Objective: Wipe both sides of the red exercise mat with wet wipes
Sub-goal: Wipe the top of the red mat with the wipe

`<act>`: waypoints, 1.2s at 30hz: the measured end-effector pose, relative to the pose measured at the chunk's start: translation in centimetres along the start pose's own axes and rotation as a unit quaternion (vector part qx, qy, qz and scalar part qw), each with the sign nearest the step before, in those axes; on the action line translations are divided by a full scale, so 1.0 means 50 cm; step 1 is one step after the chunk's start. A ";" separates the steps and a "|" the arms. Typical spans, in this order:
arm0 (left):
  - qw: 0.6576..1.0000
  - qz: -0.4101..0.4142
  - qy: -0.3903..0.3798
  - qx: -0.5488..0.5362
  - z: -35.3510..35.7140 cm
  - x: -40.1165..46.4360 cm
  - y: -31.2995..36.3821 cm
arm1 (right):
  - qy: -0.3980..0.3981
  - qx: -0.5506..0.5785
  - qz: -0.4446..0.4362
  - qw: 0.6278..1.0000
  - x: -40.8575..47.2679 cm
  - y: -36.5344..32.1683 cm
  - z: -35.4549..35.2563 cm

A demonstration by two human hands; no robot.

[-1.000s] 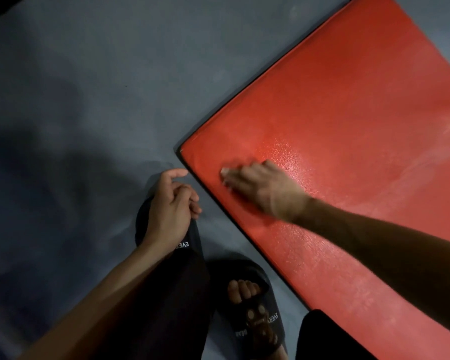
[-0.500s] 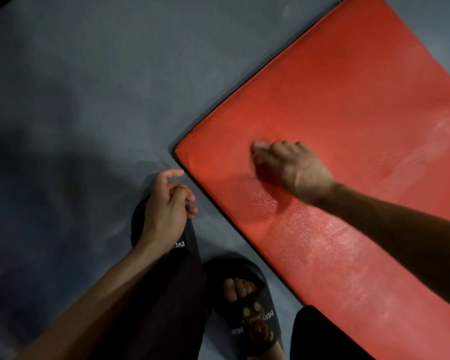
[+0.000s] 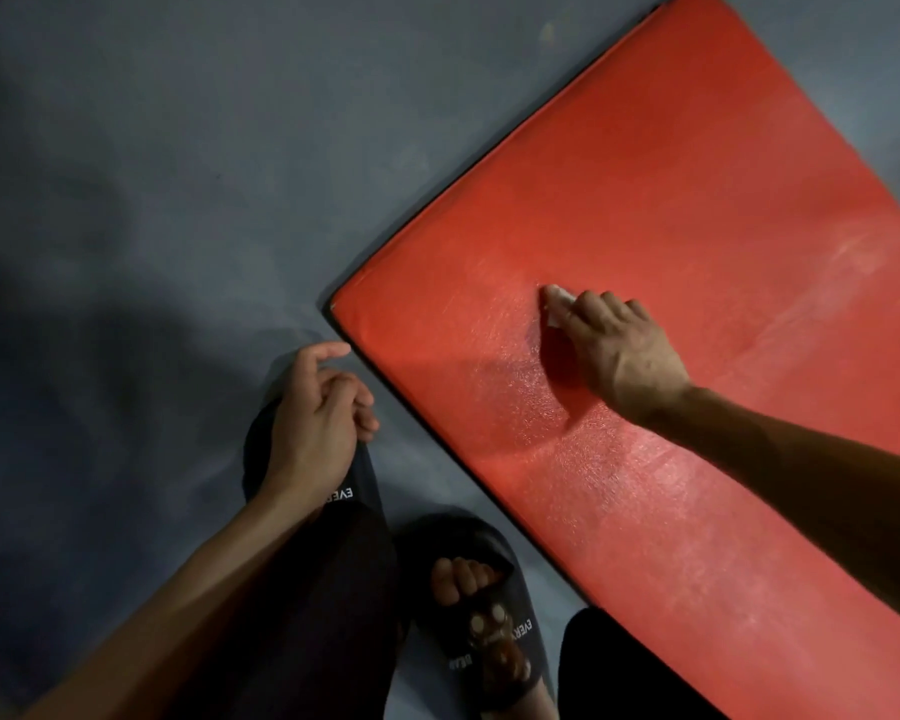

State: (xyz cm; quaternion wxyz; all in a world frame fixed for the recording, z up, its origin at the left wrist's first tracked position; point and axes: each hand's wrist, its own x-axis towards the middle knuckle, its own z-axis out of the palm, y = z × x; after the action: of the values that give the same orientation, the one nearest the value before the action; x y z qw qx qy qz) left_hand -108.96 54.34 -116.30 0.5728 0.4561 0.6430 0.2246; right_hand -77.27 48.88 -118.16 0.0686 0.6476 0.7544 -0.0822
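- Flat red textured exercise mat [image 3: 671,226]: lies on the grey floor [image 3: 152,174], set diagonally in the head view. Its near corner sits left of centre, and the sheet runs out of frame at the right and lower edges.
- Mat surface: a glossy sheen shows on the area below and left of the right hand and along the strip under the right forearm. Fainter pale streaks show toward the right edge.
- Small white wet wipe [image 3: 556,302]: lies flat on the mat, a little inward from the near corner. Only its leading edge shows past the fingertips.
- Right hand [image 3: 619,350]: palm down on the mat, fingers bent over the wipe and pressing it against the red surface. The forearm reaches in from the right side of the frame.
- Left hand [image 3: 315,413]: off the mat, just beside its near edge, resting over the knee. Fingers hang loosely curled with the index finger extended; nothing is held.
- Hands: well apart, one on the mat and one off it.
- Black slide sandals with white lettering [image 3: 484,615]: on the person's feet, on the floor near the mat's lower-left edge. Bare toes show in the right-hand sandal.
- Dark trouser legs cover both knees at the lower frame edge.
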 end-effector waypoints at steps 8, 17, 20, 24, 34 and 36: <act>1.000 0.004 -0.003 0.007 0.003 0.001 -0.001 | 0.004 -0.012 -0.243 0.970 -0.132 -0.072 0.026; 0.999 0.026 -0.002 0.021 0.018 -0.002 -0.002 | 0.013 0.043 -0.097 0.994 -0.238 -0.131 0.041; 0.999 0.036 -0.009 0.028 0.017 -0.008 -0.007 | 0.016 0.082 -0.034 0.996 -0.235 -0.086 0.059; 0.997 0.061 -0.031 0.040 0.009 -0.014 -0.008 | 0.018 0.063 0.260 0.963 -0.234 0.046 0.051; 0.993 0.081 -0.058 0.055 0.002 -0.012 -0.012 | 0.022 0.090 0.228 0.969 -0.300 0.035 0.080; 0.992 0.082 -0.063 0.069 0.003 -0.010 -0.013 | 0.034 0.090 0.363 0.927 -0.288 0.067 0.073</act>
State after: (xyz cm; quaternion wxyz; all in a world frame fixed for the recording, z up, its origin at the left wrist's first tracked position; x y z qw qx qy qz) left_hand -109.08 53.57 -116.56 0.5593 0.5590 0.5795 0.1971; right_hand -71.80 34.70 -118.83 0.0097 0.8832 0.4588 -0.0972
